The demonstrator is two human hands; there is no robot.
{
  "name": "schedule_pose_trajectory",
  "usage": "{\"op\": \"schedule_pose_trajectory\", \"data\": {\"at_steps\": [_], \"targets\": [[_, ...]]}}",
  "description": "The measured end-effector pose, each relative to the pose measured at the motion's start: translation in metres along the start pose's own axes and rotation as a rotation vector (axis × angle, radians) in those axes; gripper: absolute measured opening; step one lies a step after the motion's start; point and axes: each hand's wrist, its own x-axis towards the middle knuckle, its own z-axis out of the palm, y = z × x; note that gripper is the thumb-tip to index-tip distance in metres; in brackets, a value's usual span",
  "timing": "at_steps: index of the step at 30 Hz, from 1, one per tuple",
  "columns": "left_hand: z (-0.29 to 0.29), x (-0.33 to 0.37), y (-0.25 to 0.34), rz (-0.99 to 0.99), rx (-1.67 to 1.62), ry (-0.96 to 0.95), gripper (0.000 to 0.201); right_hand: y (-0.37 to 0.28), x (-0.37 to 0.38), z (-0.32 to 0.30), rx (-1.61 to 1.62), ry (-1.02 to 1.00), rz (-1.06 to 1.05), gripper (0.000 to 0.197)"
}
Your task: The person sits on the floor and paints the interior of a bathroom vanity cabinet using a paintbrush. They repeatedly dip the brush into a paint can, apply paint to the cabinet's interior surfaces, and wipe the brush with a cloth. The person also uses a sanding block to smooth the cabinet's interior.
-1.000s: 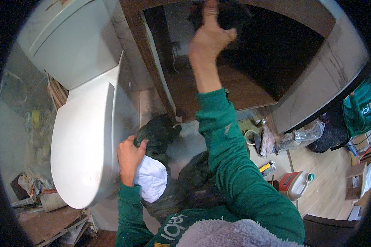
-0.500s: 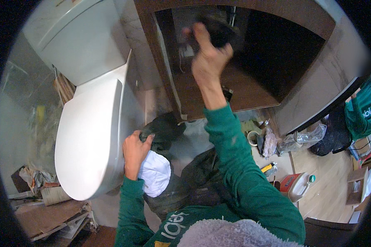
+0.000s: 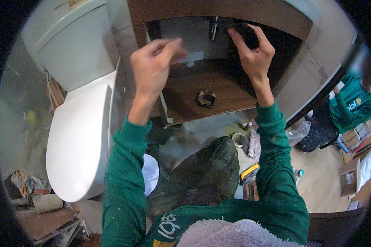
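Both my hands are raised before the open brown cabinet [image 3: 218, 76]. My left hand [image 3: 150, 66] is at its left side, fingers curled and thumb drawn against them, the tips blurred; whatever they pinch is too small or smeared to make out. Further right, my right hand [image 3: 256, 53] curves its thumb and fingers round a dark shape [image 3: 246, 36] that merges with the dark interior. A chrome pipe [image 3: 214, 29] hangs between the hands at the back. On the cabinet floor lies a small dark square piece [image 3: 206, 99] with a worn, brownish surface.
A white toilet [image 3: 80, 140] stands at the left. Beside my knee lies a white cloth [image 3: 150, 175]. A tape roll [image 3: 238, 140], a yellow-and-black tool [image 3: 249, 172] and a green-capped container [image 3: 299, 173] are at the right. Boards and debris [image 3: 49, 218] fill the lower left. A green-sleeved person [image 3: 350, 103] shows far right.
My left hand has risen from beside the white cloth to the cabinet front. My right hand has shifted right and slightly down, uncovering the small square piece on the cabinet floor.
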Motion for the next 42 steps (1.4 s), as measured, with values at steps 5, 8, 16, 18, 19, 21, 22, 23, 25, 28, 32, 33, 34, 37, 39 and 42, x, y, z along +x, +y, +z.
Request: {"op": "schedule_pose_trajectory", "data": {"at_steps": [5,8,16,18,19,21,22,23,25,28,32,33,34,37,39,42], "targets": [[0.073,0.041,-0.010,0.058,0.071,-0.002,0.034,0.024,0.024,-0.021,-0.217,-0.046,-0.150,0.027],[0.090,0.055,-0.019,0.132,0.166,0.051,0.034,0.032,0.024,-0.030,-0.228,-0.055,-0.135,0.028],[0.063,0.044,-0.026,0.104,0.022,0.331,0.031,0.033,0.034,-0.022,-0.312,-0.143,-0.297,0.028],[0.040,0.022,-0.020,0.175,0.092,0.385,0.027,0.031,0.040,-0.011,-0.354,-0.157,-0.344,0.028],[0.030,0.008,-0.019,0.228,0.117,0.432,0.022,0.031,0.042,-0.006,-0.355,-0.138,-0.392,0.028],[0.011,-0.012,-0.019,0.316,0.109,0.521,0.016,0.030,0.045,-0.002,-0.364,-0.106,-0.485,0.029],[0.000,-0.019,-0.020,0.321,0.084,0.564,0.015,0.029,0.046,-0.002,-0.379,-0.104,-0.485,0.029],[-0.014,-0.025,-0.021,0.275,0.245,0.572,0.014,0.029,0.047,-0.004,-0.393,-0.103,-0.486,0.029],[-0.033,-0.039,-0.023,0.173,0.362,0.512,0.013,0.026,0.049,-0.009,-0.436,-0.116,-0.448,0.028],[-0.056,-0.066,-0.023,0.083,0.487,0.428,0.011,0.012,0.051,-0.006,-0.416,-0.143,-0.375,0.028],[-0.058,-0.091,-0.026,0.093,0.432,0.337,0.011,-0.022,0.053,0.046,-0.254,-0.134,-0.530,0.031],[-0.055,-0.092,-0.027,0.095,0.412,0.308,0.010,-0.032,0.049,0.056,-0.299,-0.171,-0.476,0.028],[-0.054,-0.093,-0.028,0.098,0.392,0.280,0.010,-0.041,0.044,0.066,-0.343,-0.207,-0.423,0.027],[-0.061,-0.097,-0.027,0.181,0.483,0.240,0.010,-0.053,0.044,0.078,-0.303,-0.170,-0.435,0.024],[-0.073,-0.109,-0.024,0.157,0.498,0.226,0.011,-0.052,0.047,0.067,-0.350,-0.165,-0.488,0.030],[-0.100,-0.137,-0.013,0.128,0.553,0.242,0.010,-0.045,0.052,0.046,-0.317,-0.209,-0.285,0.027]]}}
